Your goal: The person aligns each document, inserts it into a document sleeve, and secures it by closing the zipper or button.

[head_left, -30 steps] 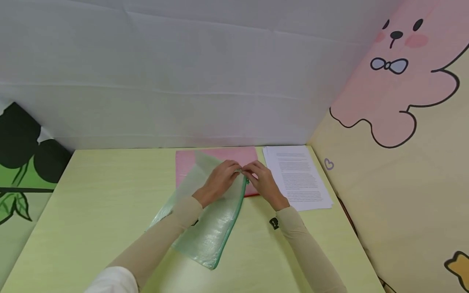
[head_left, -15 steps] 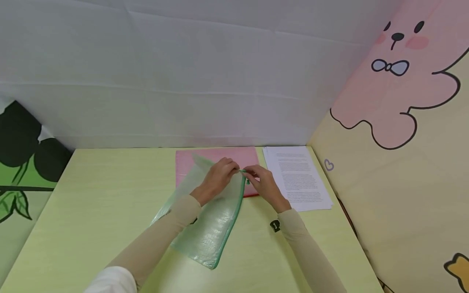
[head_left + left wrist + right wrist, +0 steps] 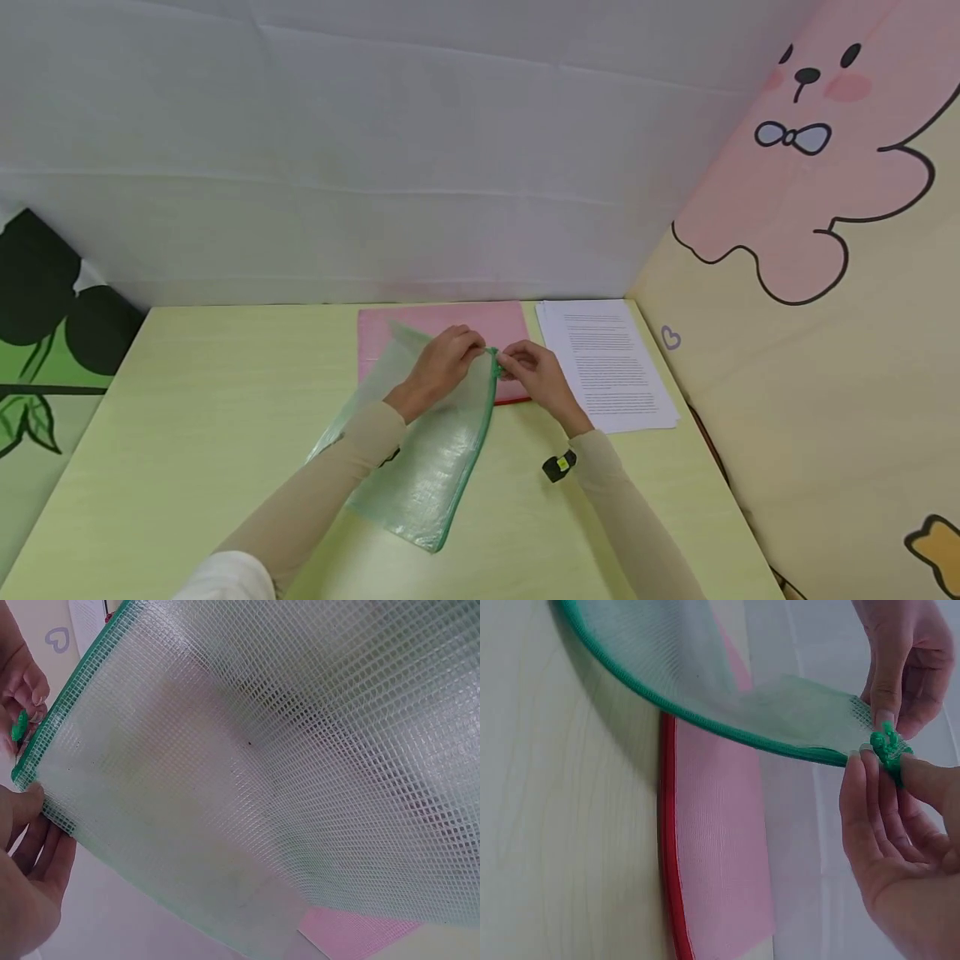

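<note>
A translucent green mesh zip pouch (image 3: 420, 483) hangs slanted over the table, its green zip edge facing right. My left hand (image 3: 441, 367) pinches the pouch's upper corner between thumb and fingers, as the left wrist view also shows. Close beside it, my right hand (image 3: 543, 379) has thumb and fingertips on the green zip pull (image 3: 889, 746) at the end of the zip. In the right wrist view the green zip edge (image 3: 705, 724) curves away from the fingers of my right hand, and the zip looks shut along the visible stretch.
Behind the green pouch lies a pink mesh pouch (image 3: 480, 313) with a red zip edge (image 3: 669, 840). A stack of printed sheets (image 3: 611, 367) is at the table's back right. White cloth (image 3: 375, 167) rises behind the pale table (image 3: 187, 433).
The right fingers have come down from the pouch corner onto the zip pull, which hung loose before. My left hand has shifted slightly left, still pinching the corner.
</note>
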A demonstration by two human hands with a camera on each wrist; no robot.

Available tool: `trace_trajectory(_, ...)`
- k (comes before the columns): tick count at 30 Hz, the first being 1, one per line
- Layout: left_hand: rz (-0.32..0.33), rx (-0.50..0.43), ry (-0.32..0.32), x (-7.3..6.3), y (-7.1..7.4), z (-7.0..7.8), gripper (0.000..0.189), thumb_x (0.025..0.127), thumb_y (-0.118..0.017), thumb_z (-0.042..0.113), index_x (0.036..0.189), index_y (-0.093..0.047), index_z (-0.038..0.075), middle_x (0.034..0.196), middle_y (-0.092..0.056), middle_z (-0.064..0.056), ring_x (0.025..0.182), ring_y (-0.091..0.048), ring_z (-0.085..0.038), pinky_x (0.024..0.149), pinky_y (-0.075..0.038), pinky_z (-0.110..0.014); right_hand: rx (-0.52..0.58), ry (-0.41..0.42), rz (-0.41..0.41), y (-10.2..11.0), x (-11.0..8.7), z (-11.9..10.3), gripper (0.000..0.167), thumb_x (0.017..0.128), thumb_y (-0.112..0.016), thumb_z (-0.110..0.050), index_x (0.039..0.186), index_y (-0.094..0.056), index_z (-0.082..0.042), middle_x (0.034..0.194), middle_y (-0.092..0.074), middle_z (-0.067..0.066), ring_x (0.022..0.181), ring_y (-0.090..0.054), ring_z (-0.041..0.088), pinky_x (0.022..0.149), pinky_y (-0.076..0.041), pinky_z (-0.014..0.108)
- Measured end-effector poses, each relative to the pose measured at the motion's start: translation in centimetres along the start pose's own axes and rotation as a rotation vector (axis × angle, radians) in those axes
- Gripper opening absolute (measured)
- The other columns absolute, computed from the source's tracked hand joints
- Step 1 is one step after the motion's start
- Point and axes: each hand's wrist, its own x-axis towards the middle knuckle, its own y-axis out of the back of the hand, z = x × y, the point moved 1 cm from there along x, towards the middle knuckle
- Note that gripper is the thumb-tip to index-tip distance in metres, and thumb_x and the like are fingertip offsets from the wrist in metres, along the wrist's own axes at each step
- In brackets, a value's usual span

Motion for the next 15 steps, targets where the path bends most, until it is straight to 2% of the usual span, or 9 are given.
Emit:
trace_trajectory(3,-0.005,-0.010,0.006,-0.08,0.14,0.08,0.004,0.093,-0.072,0.000,0.097,-0.071,0.001,0.091,-0.067,-0.009,0.084,-0.063,-0.024,0.075,-0.056,-0.037,0.090,-0.034,0.001,-0.17,0.05,-0.11,0.020,0.102,-0.063,-0.007,0.111,-0.062,0.012,0.102,-0.067,0.030,0.090,-0.073,0.038,0.084,-0.060,0.050)
trace_trajectory(6,-0.015,-0.024,0.016,-0.16,0.29,0.14,0.005,0.093,-0.072,-0.001,0.097,-0.071,0.000,0.091,-0.067,-0.010,0.082,-0.063,-0.024,0.074,-0.056,-0.037,0.099,-0.028,0.015,-0.28,0.16,-0.08,0.019,0.103,-0.062,-0.006,0.110,-0.062,0.012,0.102,-0.067,0.029,0.087,-0.073,0.031,0.083,-0.061,0.046)
trace_trajectory(10,-0.025,-0.038,0.014,-0.31,0.38,0.10,0.004,0.094,-0.071,-0.001,0.098,-0.071,0.000,0.091,-0.067,-0.010,0.082,-0.062,-0.024,0.074,-0.055,-0.036,0.096,-0.006,0.034,-0.39,0.43,0.07,0.017,0.103,-0.061,-0.005,0.109,-0.061,0.011,0.103,-0.067,0.028,0.084,-0.073,0.022,0.085,-0.058,0.054)
trace_trajectory(12,-0.020,-0.046,0.004,-0.37,0.41,0.05,0.005,0.094,-0.070,-0.001,0.099,-0.070,-0.001,0.092,-0.067,-0.010,0.083,-0.062,-0.024,0.074,-0.055,-0.036,0.093,0.004,0.043,-0.45,0.61,0.15,0.017,0.103,-0.061,-0.005,0.108,-0.061,0.011,0.104,-0.067,0.028,0.085,-0.073,0.023,0.087,-0.056,0.059)
trace_trajectory(15,-0.011,-0.065,-0.001,-0.46,0.48,-0.03,0.006,0.095,-0.069,-0.001,0.101,-0.070,-0.002,0.093,-0.068,-0.012,0.085,-0.062,-0.026,0.076,-0.055,-0.037,0.086,0.014,0.058,-0.59,0.89,0.18,0.017,0.103,-0.062,-0.005,0.108,-0.061,0.011,0.105,-0.068,0.028,0.088,-0.074,0.028,0.087,-0.055,0.060)
